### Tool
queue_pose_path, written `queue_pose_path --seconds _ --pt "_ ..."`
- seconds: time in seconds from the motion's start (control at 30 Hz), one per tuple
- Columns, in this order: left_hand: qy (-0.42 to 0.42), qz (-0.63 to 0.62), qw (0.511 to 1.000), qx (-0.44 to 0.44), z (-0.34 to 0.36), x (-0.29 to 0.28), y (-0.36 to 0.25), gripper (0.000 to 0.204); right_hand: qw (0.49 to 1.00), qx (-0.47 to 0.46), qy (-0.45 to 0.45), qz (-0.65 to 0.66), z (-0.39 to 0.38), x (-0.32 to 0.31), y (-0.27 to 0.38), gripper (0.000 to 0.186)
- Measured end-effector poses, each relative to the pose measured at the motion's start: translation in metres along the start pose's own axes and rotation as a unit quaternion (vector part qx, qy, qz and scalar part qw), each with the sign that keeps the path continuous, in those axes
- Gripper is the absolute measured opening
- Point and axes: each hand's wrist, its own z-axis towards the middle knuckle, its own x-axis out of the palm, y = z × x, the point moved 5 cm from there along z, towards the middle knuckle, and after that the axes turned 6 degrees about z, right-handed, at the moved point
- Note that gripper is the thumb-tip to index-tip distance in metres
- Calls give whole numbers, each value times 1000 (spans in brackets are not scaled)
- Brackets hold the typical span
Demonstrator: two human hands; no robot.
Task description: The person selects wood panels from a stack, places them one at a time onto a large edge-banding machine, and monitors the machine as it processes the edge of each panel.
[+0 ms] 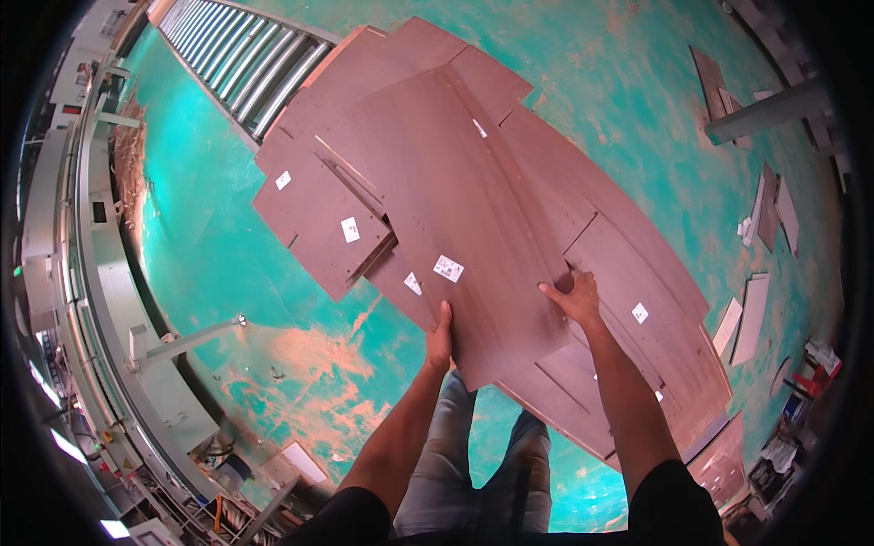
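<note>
Between the hands [440, 341], long brown panel [473, 218], atop other panels [583, 182]

Passable over the green floor [196, 246] left of the stacked brown boards [628, 246], short of the jutting grey bar [193, 342]. Open across the face of the long brown panel [455, 209], between left hand [440, 340] and right hand [581, 297]. Blocked beneath by the boards, at the far left by a roller conveyor [250, 68].

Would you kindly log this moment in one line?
left hand: at left edge of long brown panel; right hand: at panel's right edge; beneath: more brown panels
</note>
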Motion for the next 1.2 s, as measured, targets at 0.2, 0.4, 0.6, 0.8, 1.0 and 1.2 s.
queue_pose_path --seconds 0.2,0.4,0.6,0.8,1.0,1.2 --pt "43 -42 991 -121 -106 -48 -9 81 903 123 232 341 -126 -25 4 66" --pt "22 237 965 -108 -182 -140 -55 78 849 248 230 406 -315 -11 -8 84" --pt "1 481 877 -1 -299 -183 -118 83 599 233 370 671 -413 17 -19 86" --pt "-19 622 773 124 -434 -184 -109 83 456 217 406 762 -346 37 -26 96" --pt "-90 594 791 112 -590 -258 -40 78 501 251 434 705 -469 57 -53 101" --pt "-170 518 838 9 -806 -368 76 78 498 229 545 634 -584 70 -31 94"
